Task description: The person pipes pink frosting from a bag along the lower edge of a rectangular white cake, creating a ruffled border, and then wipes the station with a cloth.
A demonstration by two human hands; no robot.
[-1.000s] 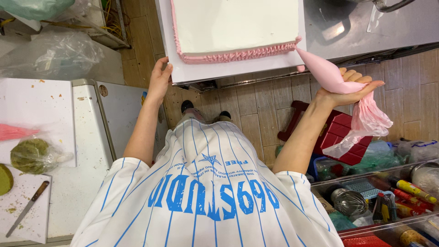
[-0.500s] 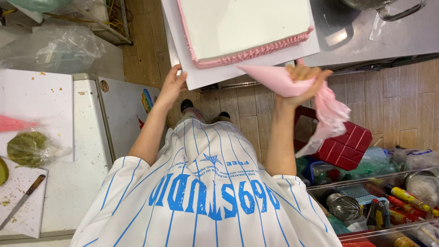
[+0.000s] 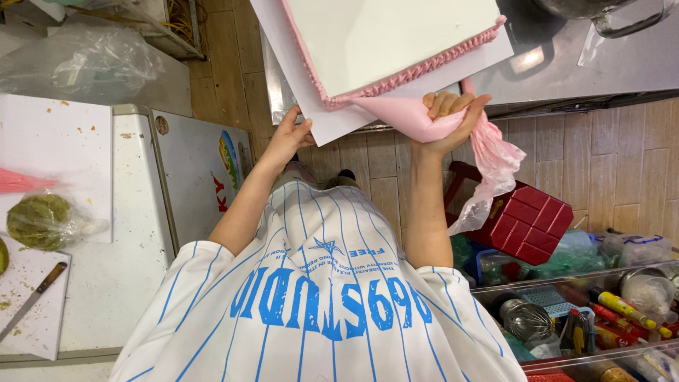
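Right hand (image 3: pixel 453 117) squeezing pink piping bag (image 3: pixel 417 120) against cake (image 3: pixel 389 42) edge, left hand (image 3: pixel 291 131) gripping white board (image 3: pixel 311 106) corner

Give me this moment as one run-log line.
left hand: on white board edge | right hand: squeezing pink piping bag | bag tip: at cake pink border

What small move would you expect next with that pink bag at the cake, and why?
Probably a short slide along the cake's edge. The right hand squeezes the pink piping bag, tip at the corner where the pink ruffled border ends, while the left hand holds the white cake board.
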